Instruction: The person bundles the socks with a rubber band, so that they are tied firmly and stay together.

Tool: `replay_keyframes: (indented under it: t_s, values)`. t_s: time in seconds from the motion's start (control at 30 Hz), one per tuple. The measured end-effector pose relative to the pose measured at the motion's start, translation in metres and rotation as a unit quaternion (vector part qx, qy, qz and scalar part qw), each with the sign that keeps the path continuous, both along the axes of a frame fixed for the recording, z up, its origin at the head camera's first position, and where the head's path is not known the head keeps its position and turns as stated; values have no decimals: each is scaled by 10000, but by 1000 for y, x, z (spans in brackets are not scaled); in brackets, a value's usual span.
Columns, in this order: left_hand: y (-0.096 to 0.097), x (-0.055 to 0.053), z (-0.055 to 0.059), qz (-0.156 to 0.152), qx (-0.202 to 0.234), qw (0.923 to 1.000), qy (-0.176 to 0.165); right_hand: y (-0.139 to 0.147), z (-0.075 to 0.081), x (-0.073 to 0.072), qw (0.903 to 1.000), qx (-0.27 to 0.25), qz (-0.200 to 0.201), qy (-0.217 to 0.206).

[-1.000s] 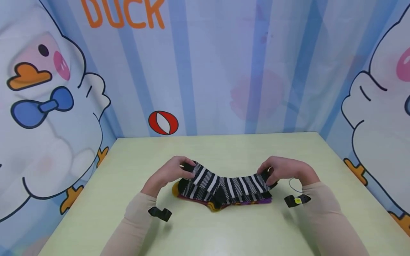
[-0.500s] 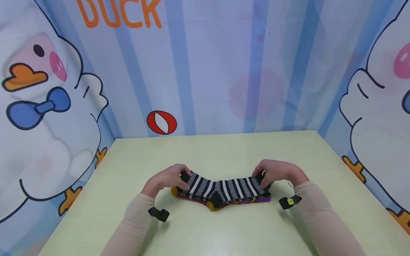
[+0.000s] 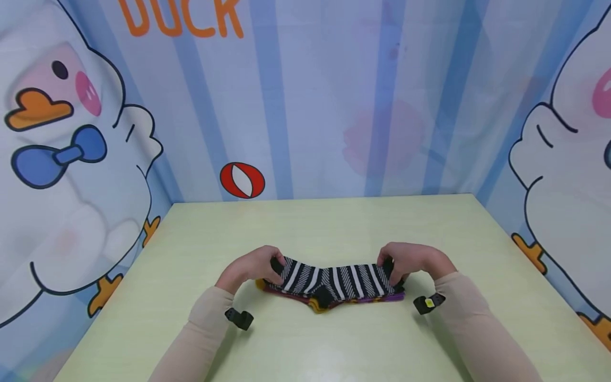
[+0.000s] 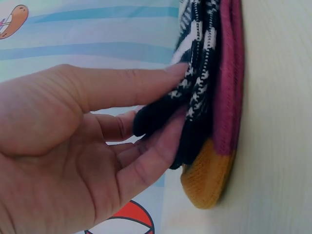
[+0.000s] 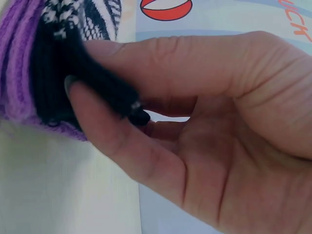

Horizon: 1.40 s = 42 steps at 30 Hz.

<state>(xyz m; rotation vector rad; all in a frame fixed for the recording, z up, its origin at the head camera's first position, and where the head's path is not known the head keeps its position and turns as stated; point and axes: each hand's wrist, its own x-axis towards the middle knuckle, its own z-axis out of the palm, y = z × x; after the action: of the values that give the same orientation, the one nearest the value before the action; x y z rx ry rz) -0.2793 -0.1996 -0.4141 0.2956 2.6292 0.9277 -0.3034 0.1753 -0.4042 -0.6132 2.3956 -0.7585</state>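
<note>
A black-and-white striped sock (image 3: 329,281) lies over a stack of socks at the middle of the table. My left hand (image 3: 255,265) pinches its black toe end between thumb and fingers, as the left wrist view shows. At the other end my right hand (image 3: 410,260) pinches the black cuff (image 5: 105,90), thumb above and a finger underneath. Below is another black-and-white sock layer (image 4: 200,97). Under that lie maroon socks with a mustard toe (image 4: 207,178) at the left and a purple cuff (image 5: 22,73) at the right.
The pale yellow-green table (image 3: 305,345) reaches back to a striped blue fabric backdrop (image 3: 324,106) with duck prints on both sides. A black wrist camera (image 3: 238,318) sits on the left sleeve and another wrist camera (image 3: 428,303) on the right.
Both hands have lowered the striped sock onto the stack, the right hand also shifting slightly inward. The sock now lies lined up over the layers below. In the last half second little has moved.
</note>
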Motion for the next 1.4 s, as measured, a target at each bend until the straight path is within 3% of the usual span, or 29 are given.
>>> replay_keyframes:
  t_s: [0.4, 0.7, 0.83, 1.2, 1.4]
  values:
    - [5, 4, 1, -106, -656, 9973, 308, 5, -6, 1, 9999, 130, -73, -34]
    - [0, 4, 1, -553, -923, 9935, 369, 13, -9, -6, 9999, -1, -86, -135]
    - [-1, 4, 1, -531, -1082, 9921, 334, 12, -8, -7, 9998, -81, -100, -180]
    - [-6, 4, -5, -541, -729, 9954, 317, 10, -9, -7, 9999, 23, -96, -91]
    - [-6, 5, -4, -570, -761, 9950, 294, 11, -13, -7, 9999, -22, -124, -74]
